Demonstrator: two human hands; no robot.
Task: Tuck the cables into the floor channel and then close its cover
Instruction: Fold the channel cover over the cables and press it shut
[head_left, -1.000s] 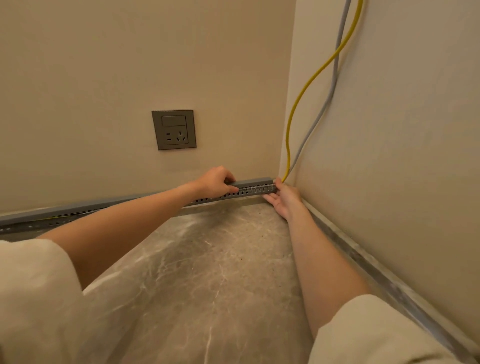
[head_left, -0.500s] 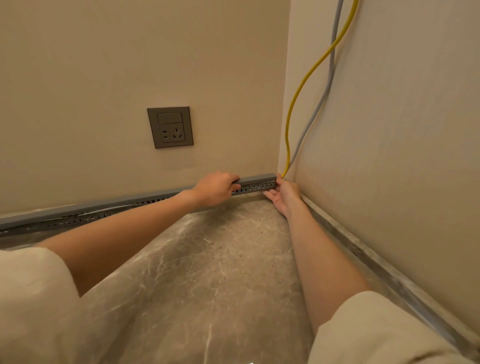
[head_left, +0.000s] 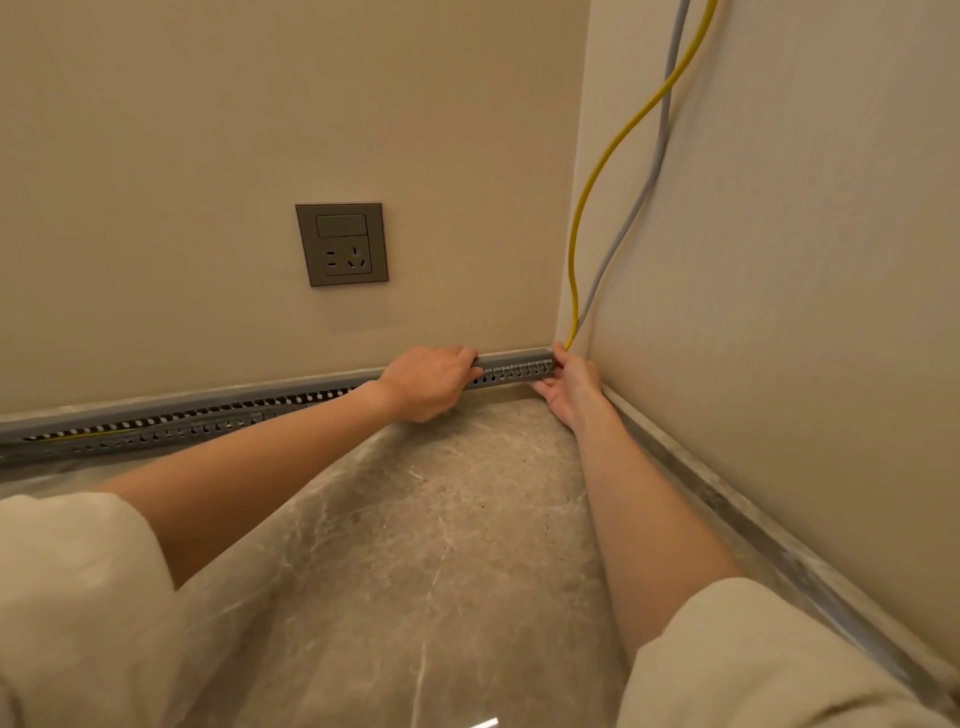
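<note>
Partly closed: floor channel (head_left: 514, 370) capped by its cover (head_left: 511, 357) near the corner, left hand (head_left: 426, 382) curled over it, right hand (head_left: 569, 387) gripping the corner end beneath the yellow cable (head_left: 597, 176); leftward slots gape, unclosed.

Two cables, one yellow (head_left: 597, 176) and one grey (head_left: 655, 156). One floor channel (head_left: 514, 370). One wall socket (head_left: 342, 244). Two hands, left (head_left: 428, 379) and right (head_left: 571, 387).

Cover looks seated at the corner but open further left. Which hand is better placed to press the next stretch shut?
Probably the left hand: it grips the cover next to the open, slotted channel running leftward. The right hand sits at the corner end, by the yellow cable.
</note>
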